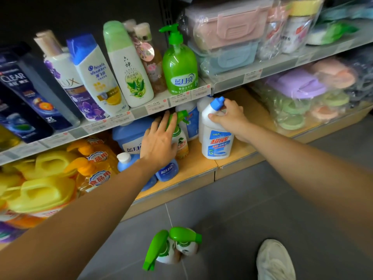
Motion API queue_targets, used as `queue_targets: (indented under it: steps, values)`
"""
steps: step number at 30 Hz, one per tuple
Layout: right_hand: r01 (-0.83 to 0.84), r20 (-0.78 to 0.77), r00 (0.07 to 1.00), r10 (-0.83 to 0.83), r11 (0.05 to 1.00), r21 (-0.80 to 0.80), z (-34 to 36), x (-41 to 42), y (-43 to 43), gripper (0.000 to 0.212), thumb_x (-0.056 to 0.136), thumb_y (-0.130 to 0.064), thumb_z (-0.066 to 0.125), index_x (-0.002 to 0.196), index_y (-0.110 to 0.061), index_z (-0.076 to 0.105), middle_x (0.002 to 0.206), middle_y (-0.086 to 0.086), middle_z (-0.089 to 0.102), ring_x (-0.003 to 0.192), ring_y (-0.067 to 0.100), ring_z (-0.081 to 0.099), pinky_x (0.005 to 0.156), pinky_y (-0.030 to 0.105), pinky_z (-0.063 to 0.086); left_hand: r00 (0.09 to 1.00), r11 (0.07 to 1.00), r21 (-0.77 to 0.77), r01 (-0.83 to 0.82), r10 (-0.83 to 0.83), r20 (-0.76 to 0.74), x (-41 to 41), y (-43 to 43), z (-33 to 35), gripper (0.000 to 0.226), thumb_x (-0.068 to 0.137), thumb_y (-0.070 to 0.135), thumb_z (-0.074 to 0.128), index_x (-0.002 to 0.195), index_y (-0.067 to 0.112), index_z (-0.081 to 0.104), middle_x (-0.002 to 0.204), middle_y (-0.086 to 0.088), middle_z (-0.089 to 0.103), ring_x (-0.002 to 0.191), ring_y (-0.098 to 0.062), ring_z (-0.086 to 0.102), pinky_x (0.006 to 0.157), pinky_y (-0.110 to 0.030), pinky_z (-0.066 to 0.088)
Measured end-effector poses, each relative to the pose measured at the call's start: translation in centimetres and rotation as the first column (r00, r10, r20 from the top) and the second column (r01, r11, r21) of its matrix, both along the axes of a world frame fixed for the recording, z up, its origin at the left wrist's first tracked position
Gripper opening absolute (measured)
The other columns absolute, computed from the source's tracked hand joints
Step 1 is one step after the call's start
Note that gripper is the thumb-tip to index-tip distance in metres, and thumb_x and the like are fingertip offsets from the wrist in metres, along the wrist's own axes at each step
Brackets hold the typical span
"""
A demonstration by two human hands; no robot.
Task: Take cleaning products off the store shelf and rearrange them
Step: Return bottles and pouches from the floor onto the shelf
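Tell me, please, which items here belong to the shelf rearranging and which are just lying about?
In the job: white blue-capped bottle, gripped by the right hand; shelf spray bottle at the left hand; two floor spray bottles.
Lying about: shampoo bottles; green pump bottle; yellow jugs; wrapped plastic boxes.

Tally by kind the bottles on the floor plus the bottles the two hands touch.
Green-trigger sprayers: 3 (floor pair; shelf spray bottle under the left hand)
White blue-capped bottle: 1, in the grip of the right hand
Total: 4
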State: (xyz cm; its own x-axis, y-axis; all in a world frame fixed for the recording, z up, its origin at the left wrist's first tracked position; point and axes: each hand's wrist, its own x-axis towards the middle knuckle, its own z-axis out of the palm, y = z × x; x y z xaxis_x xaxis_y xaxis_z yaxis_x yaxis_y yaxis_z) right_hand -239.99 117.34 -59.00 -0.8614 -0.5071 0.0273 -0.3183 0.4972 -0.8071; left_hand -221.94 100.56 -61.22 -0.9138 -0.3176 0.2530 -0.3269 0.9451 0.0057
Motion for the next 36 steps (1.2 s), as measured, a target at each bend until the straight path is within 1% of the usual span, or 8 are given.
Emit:
queue_targets:
  steps: [4, 8, 11, 15, 21, 27, 31, 36]
  values:
    - [0.139, -0.041, 0.988, -0.146, 0.980, -0.145, -0.5, 6.1, 1.7, 0.056, 0.082, -0.015, 0.079, 0.130, -0.013, 0.050, 0.128, 0.009, 0.043, 0.111, 0.024, 0.052, 0.095, 0.035, 0.047, 0.996, 0.996, 0.081, 0.042, -0.047, 0.073, 0.7, -0.7, 0.7, 0.091, 0.090, 0.030, 0.068, 0.161, 0.014, 0.014, 0.169, -0.014, 0.008, 0.151, -0.037, 0.019, 0.117, -0.050, 0.032]
    - [-0.408, 0.070, 0.912, 0.405, 0.912, 0.046, -3.4, 14.5, 4.1, 0.041, 0.078, -0.029, 0.085, 0.111, -0.024, 0.061, 0.100, -0.011, 0.050, 0.081, 0.001, 0.054, 0.076, 0.021, 0.045, 0.982, 0.971, 0.167, 0.171, -0.181, 0.051, 4.2, 0.1, 1.3, 0.065, 0.090, 0.020, 0.068, 0.150, 0.008, 0.044, 0.163, -0.017, 0.029, 0.143, -0.039, 0.035, 0.114, -0.048, 0.036]
    - [-0.698, 0.224, 0.714, 0.664, 0.652, 0.295, -5.5, 18.8, 5.3, 0.059, 0.076, -0.043, 0.085, 0.124, -0.021, 0.059, 0.111, -0.007, 0.052, 0.100, 0.007, 0.056, 0.089, 0.026, 0.048, 0.970, 0.939, 0.251, 0.234, -0.243, 0.006, 9.4, 1.8, 0.2, 0.040, 0.086, 0.011, 0.070, 0.125, 0.008, 0.067, 0.139, -0.015, 0.058, 0.123, -0.039, 0.054, 0.102, -0.047, 0.046]
    - [-0.678, 0.186, 0.658, 0.730, 0.466, 0.568, -8.2, 22.5, 5.7, 0.069, 0.073, -0.048, 0.083, 0.128, -0.020, 0.052, 0.128, 0.008, 0.058, 0.126, 0.028, 0.052, 0.098, 0.037, 0.046, 0.982, 0.934, 0.337, 0.122, -0.163, 0.095, 16.1, 3.8, -2.7, 0.032, 0.085, 0.022, 0.071, 0.116, 0.014, 0.069, 0.118, -0.010, 0.065, 0.109, -0.034, 0.061, 0.089, -0.041, 0.051]
    - [-0.601, 0.130, 0.730, 0.671, 0.541, 0.588, -9.9, 23.3, 5.1, 0.043, 0.089, -0.033, 0.073, 0.125, -0.018, 0.055, 0.117, 0.015, 0.064, 0.110, 0.036, 0.060, 0.085, 0.038, 0.048, 0.807, 0.904, 0.367, -0.218, -0.045, 0.589, 20.6, 6.4, -7.0, 0.060, 0.078, 0.061, 0.067, 0.124, 0.026, 0.051, 0.120, -0.005, 0.066, 0.108, -0.032, 0.065, 0.082, -0.039, 0.053]
    - [-0.661, 0.242, 0.672, 0.700, 0.420, 0.622, -10.3, 22.4, 5.3, 0.036, 0.088, -0.034, 0.074, 0.116, -0.016, 0.062, 0.117, 0.011, 0.067, 0.112, 0.032, 0.060, 0.087, 0.039, 0.048, 0.846, 0.836, 0.441, -0.325, 0.048, 0.531, 21.0, 7.2, -8.3, 0.047, 0.085, 0.044, 0.069, 0.120, 0.015, 0.057, 0.113, -0.012, 0.070, 0.103, -0.035, 0.066, 0.083, -0.043, 0.056]
    - [-0.644, 0.212, 0.708, 0.674, 0.491, 0.587, -9.7, 21.9, 5.4, 0.016, 0.093, -0.024, 0.069, 0.102, -0.012, 0.067, 0.107, 0.012, 0.070, 0.105, 0.031, 0.064, 0.084, 0.038, 0.049, 0.865, 0.855, 0.440, -0.276, 0.022, 0.501, 21.3, 6.5, -8.0, 0.037, 0.090, 0.045, 0.065, 0.116, 0.019, 0.064, 0.111, -0.009, 0.071, 0.102, -0.032, 0.066, 0.083, -0.040, 0.054]
    - [-0.541, 0.078, 0.818, 0.571, 0.715, 0.442, -3.4, 17.4, 5.7, 0.018, 0.096, -0.025, 0.065, 0.093, -0.007, 0.067, 0.081, 0.003, 0.068, 0.079, 0.021, 0.066, 0.071, 0.036, 0.051, 0.931, 0.901, 0.419, -0.109, -0.056, 0.361, 20.4, 5.2, -5.1, 0.037, 0.094, 0.041, 0.064, 0.128, 0.026, 0.061, 0.123, 0.000, 0.067, 0.109, -0.025, 0.063, 0.087, -0.039, 0.053]
